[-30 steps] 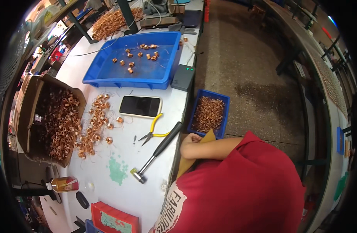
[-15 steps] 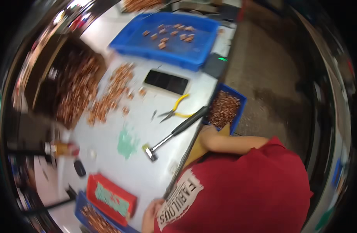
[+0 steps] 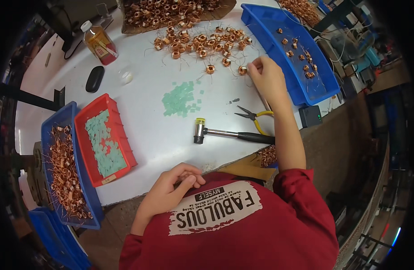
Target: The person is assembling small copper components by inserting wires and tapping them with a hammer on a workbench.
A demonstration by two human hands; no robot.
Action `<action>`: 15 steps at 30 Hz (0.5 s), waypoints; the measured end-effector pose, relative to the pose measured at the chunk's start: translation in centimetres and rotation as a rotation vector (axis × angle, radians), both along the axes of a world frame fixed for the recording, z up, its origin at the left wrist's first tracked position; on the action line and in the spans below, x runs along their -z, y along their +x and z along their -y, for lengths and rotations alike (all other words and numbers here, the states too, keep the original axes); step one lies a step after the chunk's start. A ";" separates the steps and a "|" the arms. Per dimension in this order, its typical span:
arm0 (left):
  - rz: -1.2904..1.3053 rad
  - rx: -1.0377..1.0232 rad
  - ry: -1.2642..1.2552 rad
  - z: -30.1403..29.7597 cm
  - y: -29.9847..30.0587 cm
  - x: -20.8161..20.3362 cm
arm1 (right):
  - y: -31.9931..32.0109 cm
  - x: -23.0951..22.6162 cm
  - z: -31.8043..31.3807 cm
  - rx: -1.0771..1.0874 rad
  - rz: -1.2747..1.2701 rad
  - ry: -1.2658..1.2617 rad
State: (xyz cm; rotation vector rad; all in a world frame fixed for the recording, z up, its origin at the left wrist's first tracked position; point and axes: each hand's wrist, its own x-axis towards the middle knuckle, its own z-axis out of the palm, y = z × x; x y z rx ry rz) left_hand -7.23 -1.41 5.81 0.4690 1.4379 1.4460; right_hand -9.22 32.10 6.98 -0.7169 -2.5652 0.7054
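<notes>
My right hand (image 3: 268,82) reaches over the white table with thumb and fingers pinched together at the edge of a small copper coil (image 3: 242,70). The coil has thin wire leads and lies at the near side of a loose pile of similar copper coils (image 3: 202,45). Close to my body at the table's front edge, my left hand (image 3: 174,186) is loosely curled, with nothing visible in it. Between the hands and the pile lie scattered green square pieces (image 3: 180,100). A two-headed hammer (image 3: 222,132) and yellow-handled pliers (image 3: 254,118) rest below my right forearm.
A blue tray (image 3: 321,96) with several coils stands at the right. At the left are a red bin (image 3: 93,180) of green squares and a blue bin (image 3: 93,211) of coils. A bottle (image 3: 99,44), a black oval case (image 3: 95,79) and a box of coils (image 3: 126,24) stand farther back.
The view has swung round to the left. My right hand has risen from beside the small blue bin below the table edge to the coils on the table. My left hand stays near the front edge.
</notes>
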 end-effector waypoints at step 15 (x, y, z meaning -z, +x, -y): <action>-0.036 0.047 -0.014 -0.6 -0.2 -0.4 | 0.9 -1.4 -0.4 0.054 -0.078 -0.116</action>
